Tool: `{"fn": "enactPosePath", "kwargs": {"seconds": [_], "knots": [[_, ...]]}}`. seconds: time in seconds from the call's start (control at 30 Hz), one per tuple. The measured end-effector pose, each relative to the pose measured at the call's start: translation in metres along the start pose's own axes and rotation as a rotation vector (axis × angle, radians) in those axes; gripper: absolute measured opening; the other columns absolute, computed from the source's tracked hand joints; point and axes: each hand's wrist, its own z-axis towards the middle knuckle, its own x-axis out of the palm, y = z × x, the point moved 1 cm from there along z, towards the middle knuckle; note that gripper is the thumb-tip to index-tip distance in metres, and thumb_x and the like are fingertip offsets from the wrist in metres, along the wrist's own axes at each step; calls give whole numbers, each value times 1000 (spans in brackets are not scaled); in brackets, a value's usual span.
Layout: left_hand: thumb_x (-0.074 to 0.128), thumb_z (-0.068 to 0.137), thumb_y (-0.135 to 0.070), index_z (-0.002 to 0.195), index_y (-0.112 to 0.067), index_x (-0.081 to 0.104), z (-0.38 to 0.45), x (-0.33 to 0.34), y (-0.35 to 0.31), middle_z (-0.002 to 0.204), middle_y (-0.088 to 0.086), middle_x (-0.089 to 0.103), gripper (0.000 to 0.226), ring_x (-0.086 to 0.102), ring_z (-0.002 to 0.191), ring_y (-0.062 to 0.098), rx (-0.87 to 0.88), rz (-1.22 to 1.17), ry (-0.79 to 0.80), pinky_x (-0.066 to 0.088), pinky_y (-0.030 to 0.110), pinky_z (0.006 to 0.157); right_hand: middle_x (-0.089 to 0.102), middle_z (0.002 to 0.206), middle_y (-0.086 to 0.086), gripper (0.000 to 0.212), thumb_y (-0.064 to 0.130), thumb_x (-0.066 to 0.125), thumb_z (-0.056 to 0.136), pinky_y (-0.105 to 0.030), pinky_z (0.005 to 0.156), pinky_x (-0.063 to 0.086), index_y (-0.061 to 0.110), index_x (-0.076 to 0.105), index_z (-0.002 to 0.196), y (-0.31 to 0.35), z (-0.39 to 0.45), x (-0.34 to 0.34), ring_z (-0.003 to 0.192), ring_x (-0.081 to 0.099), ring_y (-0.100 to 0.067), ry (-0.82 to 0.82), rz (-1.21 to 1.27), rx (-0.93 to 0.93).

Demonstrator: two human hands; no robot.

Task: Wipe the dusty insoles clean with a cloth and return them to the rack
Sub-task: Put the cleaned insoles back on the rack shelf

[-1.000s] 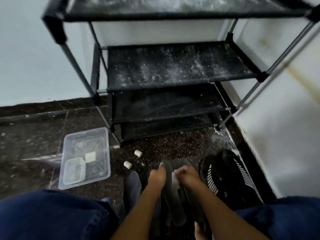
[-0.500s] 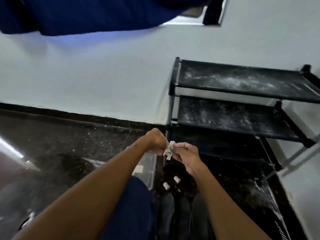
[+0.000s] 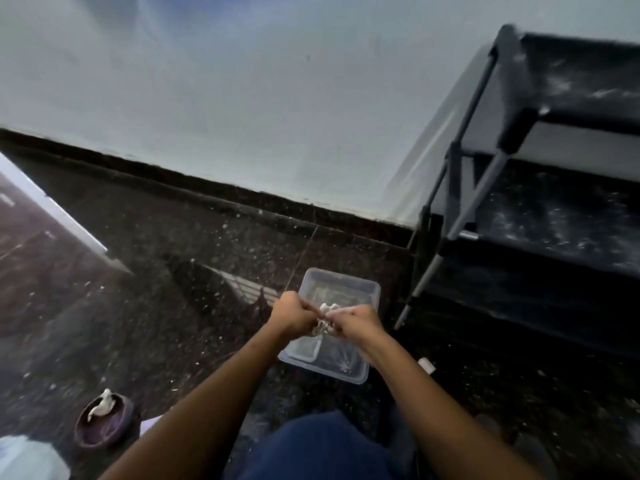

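Observation:
My left hand (image 3: 293, 316) and my right hand (image 3: 353, 322) are both closed on a small whitish cloth (image 3: 324, 318), bunched between them. They hover above a clear plastic tub (image 3: 341, 288) on the dark speckled floor. The black shoe rack (image 3: 561, 188) with dust-streaked shelves stands to the right against the white wall. No insoles can be made out in this view; a dark rounded shape (image 3: 530, 448) lies at the lower right, too blurred to identify.
A small purple bowl (image 3: 103, 424) holding a white scrap sits on the floor at lower left, beside a pale blurred object (image 3: 31, 459). A small white piece (image 3: 426, 365) lies right of the tub. My blue-clad knee (image 3: 318, 445) fills the bottom centre.
My view has swung left, away from the rack and the insoles. Both hands left the insoles, lifted with the cloth between them, and are now over the plastic tub.

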Motion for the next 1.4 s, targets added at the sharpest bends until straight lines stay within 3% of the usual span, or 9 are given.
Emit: {"fn": "enactPosePath", "kwargs": {"seconds": [0.13, 0.33, 0.5, 0.7, 0.87, 0.93, 1.07, 1.2, 1.4], "knots": [[56, 79, 0, 89, -6, 76, 42, 15, 55, 87, 16, 72, 23, 67, 87, 28, -80, 43, 3, 56, 35, 81, 72, 90, -11, 15, 15, 65, 74, -43, 82, 57, 7, 72, 84, -42, 56, 29, 87, 68, -24, 35, -74, 125], [53, 89, -11, 72, 4, 65, 84, 41, 100, 92, 36, 59, 26, 59, 103, 40, -121, 220, 88, 35, 30, 60, 66, 81, -9, 20, 13, 54, 75, -36, 67, 49, 3, 69, 85, -90, 113, 64, 75, 60, -22, 70, -116, 226], [50, 90, -11, 81, 14, 57, 111, 50, 117, 111, 36, 57, 27, 57, 108, 41, -156, 323, 146, 46, 42, 81, 45, 63, -1, 29, 4, 36, 93, -25, 50, 34, 14, 50, 69, -99, 128, 77, 57, 42, -13, 81, 57, 349], [47, 89, -11, 107, 11, 60, 118, 58, 113, 117, 31, 59, 31, 56, 111, 38, -181, 473, 234, 45, 38, 84, 61, 115, -18, 33, 7, 37, 91, -42, 89, 51, 4, 53, 120, -106, 132, 84, 102, 59, -27, 150, 124, 358], [49, 91, -12, 116, 8, 56, 111, 44, 77, 124, 23, 58, 33, 54, 116, 35, -194, 623, 224, 45, 36, 92, 64, 104, -11, 20, 6, 50, 89, -34, 84, 53, 3, 60, 106, -89, 107, 47, 102, 61, -24, 118, 61, 310], [52, 92, -15, 119, 3, 56, 108, 35, 49, 124, 16, 59, 32, 57, 113, 31, -193, 628, 259, 46, 33, 93, 65, 98, -19, 21, 0, 51, 88, -36, 86, 54, -4, 61, 106, -78, 95, 24, 95, 64, -27, 64, 85, 287], [51, 95, -9, 107, -1, 60, 77, 26, -34, 109, 13, 63, 17, 62, 82, 19, -161, 562, 396, 52, 26, 76, 58, 70, -8, 10, -1, 54, 88, -23, 55, 48, 4, 63, 89, -44, 57, -27, 56, 54, -13, -45, 83, 192], [47, 98, -13, 121, 6, 52, 37, 46, -96, 108, 20, 59, 30, 61, 72, 25, -111, 474, 454, 55, 35, 72, 61, 70, -6, 11, 4, 57, 87, -24, 57, 51, 11, 63, 79, -21, 9, -87, 56, 55, -11, -128, 35, 148], [51, 96, -12, 97, 1, 58, -18, 126, -99, 82, 14, 61, 15, 61, 64, 22, -126, 329, 502, 57, 29, 56, 63, 66, -7, 10, 6, 62, 83, -28, 65, 56, 9, 65, 74, -51, -35, -160, 57, 58, -14, -294, -17, 178]]}}
